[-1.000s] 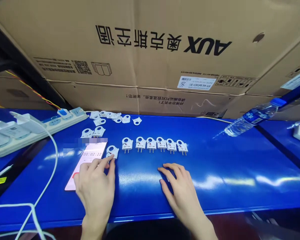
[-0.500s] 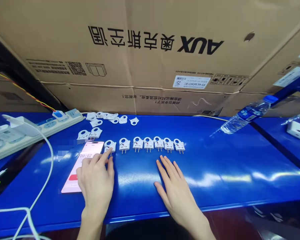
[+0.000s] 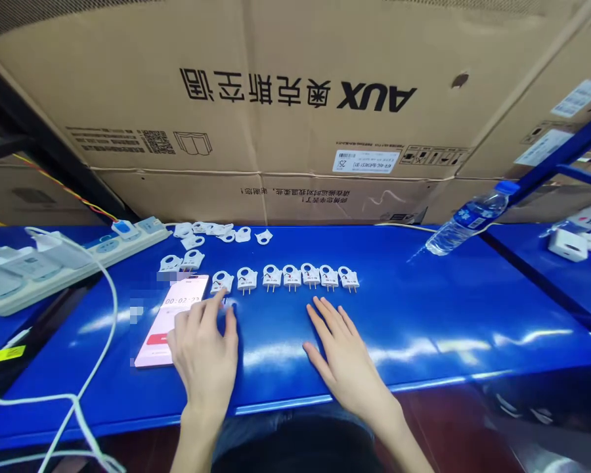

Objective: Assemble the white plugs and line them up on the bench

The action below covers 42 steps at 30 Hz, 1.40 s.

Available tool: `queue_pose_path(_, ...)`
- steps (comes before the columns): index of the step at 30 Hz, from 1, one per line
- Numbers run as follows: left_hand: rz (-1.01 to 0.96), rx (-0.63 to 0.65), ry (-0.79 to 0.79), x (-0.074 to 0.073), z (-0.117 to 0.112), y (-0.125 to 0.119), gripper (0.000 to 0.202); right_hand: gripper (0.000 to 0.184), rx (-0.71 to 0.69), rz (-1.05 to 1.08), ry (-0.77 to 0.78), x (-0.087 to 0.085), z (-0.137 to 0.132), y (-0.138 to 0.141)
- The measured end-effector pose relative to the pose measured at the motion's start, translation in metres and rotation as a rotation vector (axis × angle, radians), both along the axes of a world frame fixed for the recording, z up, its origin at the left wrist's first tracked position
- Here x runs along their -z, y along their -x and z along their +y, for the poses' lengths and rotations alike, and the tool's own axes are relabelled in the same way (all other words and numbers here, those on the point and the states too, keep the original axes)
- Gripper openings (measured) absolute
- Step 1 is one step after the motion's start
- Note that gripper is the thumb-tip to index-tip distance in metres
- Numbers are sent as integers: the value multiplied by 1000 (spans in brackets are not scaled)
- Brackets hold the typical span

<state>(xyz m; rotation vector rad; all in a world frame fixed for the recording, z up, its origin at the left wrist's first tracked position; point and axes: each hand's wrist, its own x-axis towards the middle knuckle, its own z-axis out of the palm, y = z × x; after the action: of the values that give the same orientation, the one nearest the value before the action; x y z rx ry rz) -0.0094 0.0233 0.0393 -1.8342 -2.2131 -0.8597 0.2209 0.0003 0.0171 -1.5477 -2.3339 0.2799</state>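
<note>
Several white two-pin plugs with ring-shaped handles stand in a row on the blue table, their metal pins toward me. At the row's left end, the index fingertip of my left hand is at the lower edge of the leftmost plug; whether it touches cannot be told. Its thumb is apart from the index finger, with nothing seen between them. My right hand lies flat on the table, fingers stretched, just below the plug second from the right. A pink-screened phone showing a running timer lies partly under my left hand.
More white plugs lie behind the phone, with a loose pile of ring-handled pieces farther back. A power strip with chargers and white cables is at left. A water bottle stands at right. A large cardboard box walls the back.
The camera view has shifted a little. My left index finger stays at the leftmost plug, which now sits slightly closer to its neighbour. My right hand remains flat below the row.
</note>
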Motion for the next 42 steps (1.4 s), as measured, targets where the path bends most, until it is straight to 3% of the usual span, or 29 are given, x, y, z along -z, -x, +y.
queue_pose_path(3,-37,82,-35,8,-17,-15,34,59,-2,-6,-4,-1,-1,0)
queue_pose_path(7,-38,344,34,15,-35,-28,32,66,-2,0,0,-4,-2,1)
queue_pose_path(10,-7,412,81,17,-38,-29,34,72,-2,9,15,-6,-3,2)
queue_pose_path(15,37,448,101,22,-36,-24,39,60,26,1,5,-7,-5,4)
queue_pose_path(42,91,436,105,30,-35,-25,46,60,45,-55,40,-8,-3,8)
